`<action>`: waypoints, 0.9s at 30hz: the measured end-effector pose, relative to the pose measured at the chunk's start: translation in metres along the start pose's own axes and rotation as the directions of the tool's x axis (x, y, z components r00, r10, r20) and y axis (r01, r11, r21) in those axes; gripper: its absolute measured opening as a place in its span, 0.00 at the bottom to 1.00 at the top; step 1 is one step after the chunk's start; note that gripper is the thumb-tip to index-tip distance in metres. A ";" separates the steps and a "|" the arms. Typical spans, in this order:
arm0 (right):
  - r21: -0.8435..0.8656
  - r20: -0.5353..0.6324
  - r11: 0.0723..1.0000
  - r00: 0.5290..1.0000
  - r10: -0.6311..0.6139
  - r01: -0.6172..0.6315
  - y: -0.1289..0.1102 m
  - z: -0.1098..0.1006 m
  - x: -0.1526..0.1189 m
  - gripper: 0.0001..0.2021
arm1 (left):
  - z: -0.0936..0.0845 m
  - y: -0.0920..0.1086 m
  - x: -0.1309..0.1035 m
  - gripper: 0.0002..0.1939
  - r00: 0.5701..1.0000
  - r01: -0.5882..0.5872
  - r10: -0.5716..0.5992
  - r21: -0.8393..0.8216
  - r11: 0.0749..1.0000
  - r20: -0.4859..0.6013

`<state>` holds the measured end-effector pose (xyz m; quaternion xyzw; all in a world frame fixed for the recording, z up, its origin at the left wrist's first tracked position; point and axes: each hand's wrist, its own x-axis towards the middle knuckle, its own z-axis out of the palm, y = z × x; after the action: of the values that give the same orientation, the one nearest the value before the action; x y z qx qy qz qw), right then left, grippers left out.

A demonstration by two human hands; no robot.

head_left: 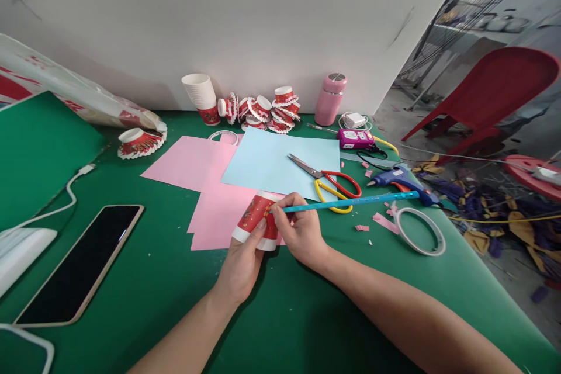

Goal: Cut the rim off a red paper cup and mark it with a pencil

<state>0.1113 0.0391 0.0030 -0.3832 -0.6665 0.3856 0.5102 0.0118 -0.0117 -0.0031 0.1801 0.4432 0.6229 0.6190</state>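
My left hand (241,266) is wrapped round a red paper cup (255,214) with white ends, tilted over the pink paper sheets (210,219). Between the fingers of my right hand (305,235) is a long blue pencil (363,200). One end of it points at the cup's side, and the other reaches out to the right. Whether its tip touches the cup is hidden by my fingers. Just beyond my right hand, scissors (318,174) with red and yellow handles lie partly on a light blue sheet (272,155).
Against the wall stand stacked paper cups (199,96), several cut and fringed cups (263,110) and a pink flask (331,99). A blue glue gun (401,178) and a tape roll (421,232) lie right. At left are a phone (83,263) and a white cable (70,193).
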 end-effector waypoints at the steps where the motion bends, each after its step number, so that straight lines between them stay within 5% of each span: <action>1: 0.002 0.003 1.000 1.000 0.004 -0.004 -0.001 0.000 0.000 0.06 | 0.000 0.000 0.000 0.16 1.000 0.001 -0.001 0.000 1.000 0.000; 27: 0.056 0.022 0.998 1.000 -0.010 0.008 0.003 0.002 0.000 0.06 | 0.000 0.001 0.001 0.16 1.000 0.006 -0.006 -0.017 1.000 0.003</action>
<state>0.1097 0.0397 -0.0005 -0.3615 -0.6626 0.4060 0.5152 0.0110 -0.0106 -0.0032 0.1747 0.4374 0.6245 0.6230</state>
